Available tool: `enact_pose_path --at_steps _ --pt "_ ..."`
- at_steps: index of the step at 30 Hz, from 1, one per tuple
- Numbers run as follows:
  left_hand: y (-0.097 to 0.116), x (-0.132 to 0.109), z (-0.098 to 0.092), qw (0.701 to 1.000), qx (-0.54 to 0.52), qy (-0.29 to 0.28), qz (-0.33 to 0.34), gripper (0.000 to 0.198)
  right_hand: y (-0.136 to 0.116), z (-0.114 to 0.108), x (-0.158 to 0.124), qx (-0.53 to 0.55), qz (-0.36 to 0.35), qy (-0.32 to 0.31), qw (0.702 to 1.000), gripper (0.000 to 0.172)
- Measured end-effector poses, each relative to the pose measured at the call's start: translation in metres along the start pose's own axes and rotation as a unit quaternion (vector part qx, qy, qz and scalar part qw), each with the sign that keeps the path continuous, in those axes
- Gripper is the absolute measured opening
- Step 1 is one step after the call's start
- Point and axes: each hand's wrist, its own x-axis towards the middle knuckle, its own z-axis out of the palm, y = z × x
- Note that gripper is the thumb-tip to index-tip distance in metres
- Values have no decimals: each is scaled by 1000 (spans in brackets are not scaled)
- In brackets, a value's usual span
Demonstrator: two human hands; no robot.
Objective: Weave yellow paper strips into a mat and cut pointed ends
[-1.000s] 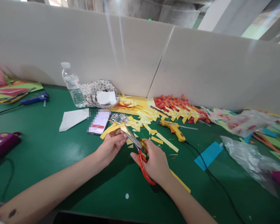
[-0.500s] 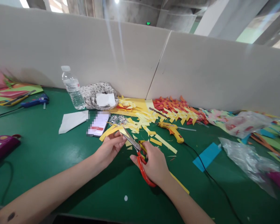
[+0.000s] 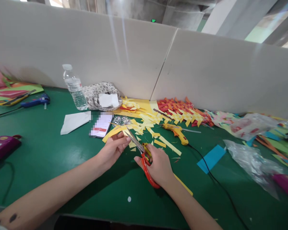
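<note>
My left hand (image 3: 114,149) pinches a narrow yellow paper strip (image 3: 111,131) near the middle of the green table. In my right hand (image 3: 159,164) are scissors (image 3: 148,172) with red handles, their metal blades pointing up and left to the left fingertips. A small yellow piece (image 3: 147,150) also sits between my right fingers and the scissors. Yellow paper scraps (image 3: 146,123) lie just beyond the blades. Whether the blades touch the strip is too small to tell.
A water bottle (image 3: 75,88), a patterned cloth bag (image 3: 102,95) and a phone (image 3: 102,124) stand or lie behind my left hand. A yellow glue gun (image 3: 176,131) with a black cord, blue paper (image 3: 211,158) and a plastic bag (image 3: 252,163) are at right.
The camera view has shifted slightly. My hands keep nearly the same pose, with the scissors still at the left fingertips.
</note>
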Motion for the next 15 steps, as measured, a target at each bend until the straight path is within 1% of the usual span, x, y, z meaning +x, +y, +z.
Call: enact_pose_path --at_steps 4,10,15 --pt "1 0 0 1000 7 -14 6 21 0 0 0 -1 -1 1 1000 36" --pt "2 0 2 1000 22 -15 7 21 0 1 0 -3 -7 1 1000 38" --pt "2 -1 1 1000 25 6 1 24 1 2 -1 -10 -15 16 1000 40"
